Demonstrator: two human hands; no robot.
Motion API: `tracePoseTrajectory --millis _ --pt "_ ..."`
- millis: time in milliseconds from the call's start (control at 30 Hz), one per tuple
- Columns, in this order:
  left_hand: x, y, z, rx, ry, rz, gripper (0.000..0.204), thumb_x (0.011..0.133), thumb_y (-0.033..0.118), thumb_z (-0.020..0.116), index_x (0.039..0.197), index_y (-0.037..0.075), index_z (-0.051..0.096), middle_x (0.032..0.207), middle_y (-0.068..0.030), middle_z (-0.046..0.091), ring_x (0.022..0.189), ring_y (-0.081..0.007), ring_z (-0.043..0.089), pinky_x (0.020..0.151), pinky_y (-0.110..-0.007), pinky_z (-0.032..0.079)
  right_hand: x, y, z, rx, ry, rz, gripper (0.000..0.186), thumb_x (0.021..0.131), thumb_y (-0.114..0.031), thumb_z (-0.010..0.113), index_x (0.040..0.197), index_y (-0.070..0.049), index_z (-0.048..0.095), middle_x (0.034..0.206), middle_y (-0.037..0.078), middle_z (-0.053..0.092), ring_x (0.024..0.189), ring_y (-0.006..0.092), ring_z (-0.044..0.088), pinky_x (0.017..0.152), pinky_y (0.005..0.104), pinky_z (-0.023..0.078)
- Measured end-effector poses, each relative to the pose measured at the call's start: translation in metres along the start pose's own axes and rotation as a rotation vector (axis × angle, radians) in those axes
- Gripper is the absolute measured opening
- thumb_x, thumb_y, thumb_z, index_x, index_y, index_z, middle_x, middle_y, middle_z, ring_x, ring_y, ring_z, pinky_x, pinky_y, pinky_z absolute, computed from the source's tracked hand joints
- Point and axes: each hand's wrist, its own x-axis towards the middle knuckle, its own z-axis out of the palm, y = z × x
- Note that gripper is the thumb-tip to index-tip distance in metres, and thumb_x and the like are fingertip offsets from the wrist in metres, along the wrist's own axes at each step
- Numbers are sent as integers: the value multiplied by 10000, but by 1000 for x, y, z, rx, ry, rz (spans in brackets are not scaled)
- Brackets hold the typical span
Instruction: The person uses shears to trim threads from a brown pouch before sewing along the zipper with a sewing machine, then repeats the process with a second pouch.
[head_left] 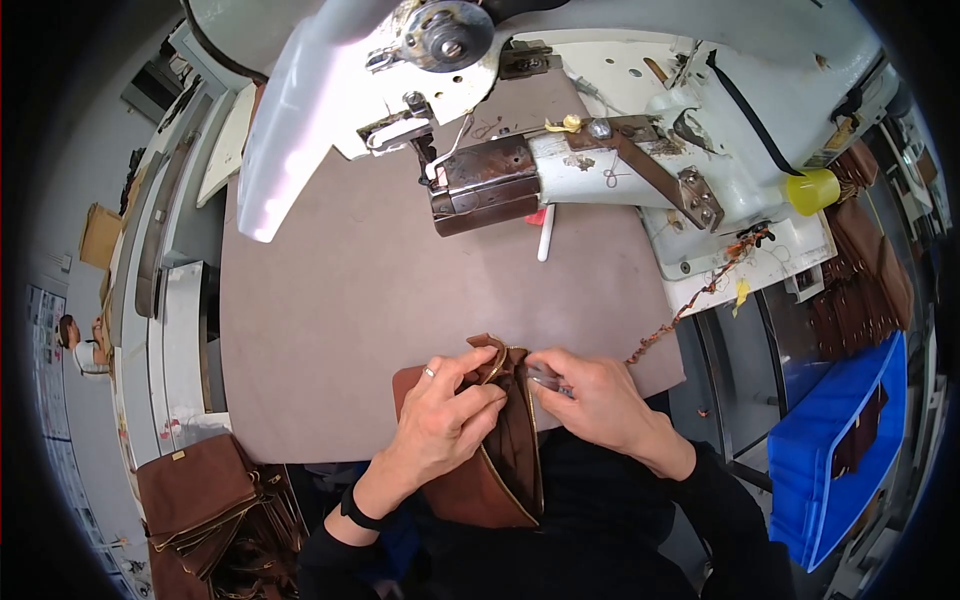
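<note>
A brown zippered pouch [480, 480] with a gold-toned zip lies open at the table's front edge, over my lap. My left hand [442, 415] has its fingers closed on the pouch's zipped top edge. My right hand [597, 400] is closed on a small metal tool [548, 378], which looks like snips, beside the opening; its tip is too small to make out. Beyond both hands stands a white sewing machine [600, 165] with a cylinder arm [485, 190].
The table [300, 320] carries a white stick-like item [545, 235] under the arm. Brown pouches [195, 480] are piled at lower left. A blue bin [800, 470] and hanging brown pieces [860, 290] stand right. Another person [85, 350] works far left. A braided thread chain [680, 325] trails rightward.
</note>
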Motion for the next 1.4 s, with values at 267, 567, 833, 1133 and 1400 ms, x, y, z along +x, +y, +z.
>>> tracePoseTrajectory --millis 267,567,833,1133,1400 --pt "-1 -5 1 -136 10 -58 135 775 -8 769 902 22 736 1308 -124 614 919 -215 617 798 -359 532 12 7 4 -3 -139 -102 185 928 -142 702 1015 13 653 817 180 703 741 364 704 645 419 539" --pt "-1 -7 1 -159 -2 -81 120 783 -17 760 897 7 729 1329 -128 603 871 -200 627 759 -342 539 11 4 11 -64 -12 -165 161 818 -81 725 849 -1 589 712 148 653 610 346 650 548 420 495" --pt "-1 -7 4 -151 4 -68 117 795 -26 749 908 -5 727 1324 -135 602 876 -194 631 768 -339 538 6 3 22 -145 25 -125 225 813 -121 721 854 -8 531 759 159 661 669 380 670 577 478 516" --pt "1 -4 3 -168 11 -84 130 807 -33 741 933 -17 718 1336 -145 589 874 -189 634 764 -338 537 3 0 25 -159 71 -98 221 811 -100 727 846 -5 531 750 153 657 649 371 670 562 469 518" --pt "38 15 -21 -233 -32 -310 195 866 98 718 1051 37 736 1357 -182 568 920 -274 662 826 -392 544 0 -6 9 92 14 10 196 907 -120 705 839 9 574 663 103 607 545 212 579 539 355 471"
